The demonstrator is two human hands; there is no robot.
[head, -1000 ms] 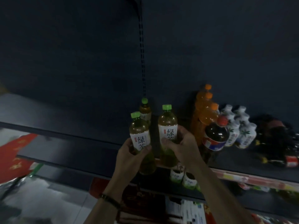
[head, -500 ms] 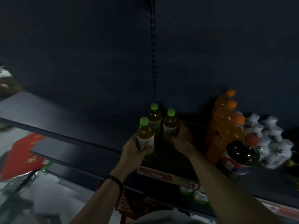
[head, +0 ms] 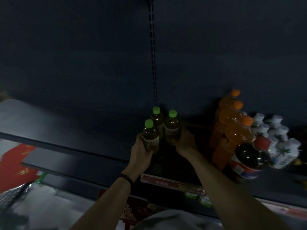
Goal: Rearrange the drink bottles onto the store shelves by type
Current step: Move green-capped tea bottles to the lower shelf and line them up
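Three green-capped tea bottles (head: pixel 158 123) on shelf (head: pixel 83 128), left hand (head: pixel 141 152) and right hand (head: pixel 184 143) each grasping one

Green caps (head: pixel 149 124), orange bottles (head: pixel 232 125)

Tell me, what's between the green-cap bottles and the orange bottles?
Only bare dark shelf and the person's right hand, seen in the head view. No other bottle stands between the green-cap bottles and orange bottles.

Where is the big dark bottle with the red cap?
In the head view, the dark bottle with the red cap stands on the shelf at the right, just in front of the orange bottles and beside the small white bottles.
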